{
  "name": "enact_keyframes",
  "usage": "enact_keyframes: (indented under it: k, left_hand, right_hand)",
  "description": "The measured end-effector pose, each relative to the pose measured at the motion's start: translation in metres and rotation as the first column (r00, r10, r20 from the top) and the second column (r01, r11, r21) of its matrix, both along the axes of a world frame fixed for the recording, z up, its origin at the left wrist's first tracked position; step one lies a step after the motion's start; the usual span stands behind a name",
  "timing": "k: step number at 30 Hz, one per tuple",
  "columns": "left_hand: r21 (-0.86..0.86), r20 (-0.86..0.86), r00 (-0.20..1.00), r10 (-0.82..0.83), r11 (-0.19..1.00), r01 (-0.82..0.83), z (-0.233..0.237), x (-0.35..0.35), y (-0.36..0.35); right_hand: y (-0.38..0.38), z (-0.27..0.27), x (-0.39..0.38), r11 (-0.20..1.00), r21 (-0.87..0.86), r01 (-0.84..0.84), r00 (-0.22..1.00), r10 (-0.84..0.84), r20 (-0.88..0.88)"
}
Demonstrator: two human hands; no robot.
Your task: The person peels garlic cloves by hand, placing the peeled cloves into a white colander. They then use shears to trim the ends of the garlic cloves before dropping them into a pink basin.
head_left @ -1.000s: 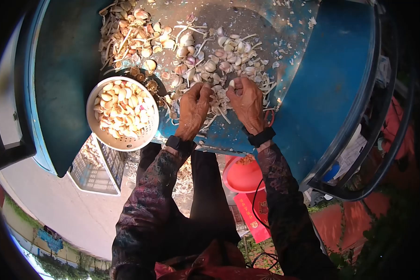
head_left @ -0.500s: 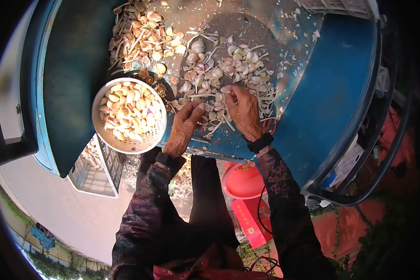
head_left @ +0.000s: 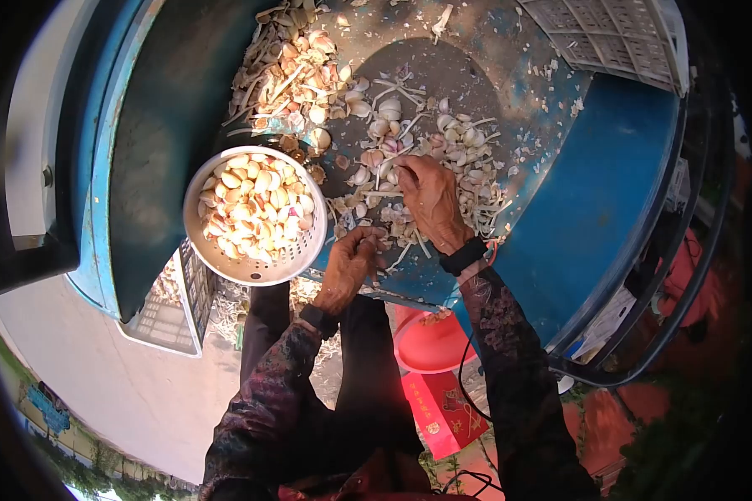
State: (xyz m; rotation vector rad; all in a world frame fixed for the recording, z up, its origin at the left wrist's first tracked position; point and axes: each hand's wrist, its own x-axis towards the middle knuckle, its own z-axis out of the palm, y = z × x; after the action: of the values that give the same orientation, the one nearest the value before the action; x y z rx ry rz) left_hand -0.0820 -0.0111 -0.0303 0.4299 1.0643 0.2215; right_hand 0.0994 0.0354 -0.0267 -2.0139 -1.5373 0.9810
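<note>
Garlic cloves and bulbs [head_left: 468, 134], mixed with dry stalks and skins, lie in a loose pile on the blue worktop. My right hand [head_left: 434, 204] is closed over the near side of this pile, thumb and index finger together at its left part; what they pinch is hidden. Nearer the worktop's front edge, my left hand [head_left: 351, 265] is closed too, fingertips pressed together beside bits of skin. Whatever it holds is too small to name. Left of it stands a white colander [head_left: 194, 225] filled with cloves.
A second heap of cloves and husks [head_left: 297, 71] lies at the back left. A pale plastic crate [head_left: 614, 37] stands at the back right, another crate [head_left: 194, 292] below on the left. Beneath the front edge are a red basin [head_left: 434, 346] and a red bag [head_left: 443, 409].
My left hand has dropped toward the front edge, away from the pile and my right hand. A pale clove seen earlier at my right fingertips no longer shows there. The view has shifted slightly.
</note>
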Motion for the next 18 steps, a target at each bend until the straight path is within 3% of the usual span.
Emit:
enact_keyframes:
  k: [3,4,7,9,12,13,15,17,18]
  left_hand:
    - [-0.041,-0.008,0.999,0.049,0.998,-0.049,0.006,-0.005,-0.003]
    - [-0.080,0.014,0.997,0.072,0.994,-0.071,0.007,-0.006,-0.002]
    - [-0.146,0.079,0.991,0.109,0.985,-0.097,0.012,-0.009,0.003]
    - [-0.133,0.102,0.990,0.100,0.987,-0.086,0.014,-0.013,0.006]
    - [-0.159,0.122,0.989,0.088,0.985,-0.068,0.014,-0.018,0.014]
    - [-0.200,0.116,0.989,0.089,0.978,-0.065,0.013,-0.019,0.015]
    - [-0.200,0.134,0.984,0.115,0.976,-0.086,0.012,-0.019,0.015]
    - [-0.190,0.149,0.979,0.141,0.976,-0.111,0.009,-0.017,0.017]
    - [-0.154,0.142,0.978,0.152,0.980,-0.130,0.007,-0.014,0.017]
  right_hand:
    - [0.014,-0.017,-0.019,0.991,0.031,-0.133,0.982,0.127,0.141]
    - [0.016,-0.014,-0.026,0.992,-0.063,-0.111,0.968,0.122,0.221]
    - [0.011,-0.021,-0.024,0.999,-0.023,-0.050,0.979,0.053,0.195]
    - [0.005,-0.021,-0.016,0.993,-0.099,-0.059,0.979,0.077,0.189]
    - [-0.010,-0.015,-0.008,0.980,-0.159,0.119,0.993,-0.117,0.022]
    - [-0.013,-0.014,-0.007,0.980,-0.164,0.116,0.993,-0.113,0.026]
    - [-0.023,-0.013,-0.005,0.875,-0.320,0.363,0.893,-0.424,-0.147]
    - [-0.022,-0.005,-0.004,0.833,-0.382,0.400,0.829,-0.506,-0.237]
    - [-0.022,0.001,-0.004,0.789,-0.438,0.431,0.738,-0.587,-0.333]
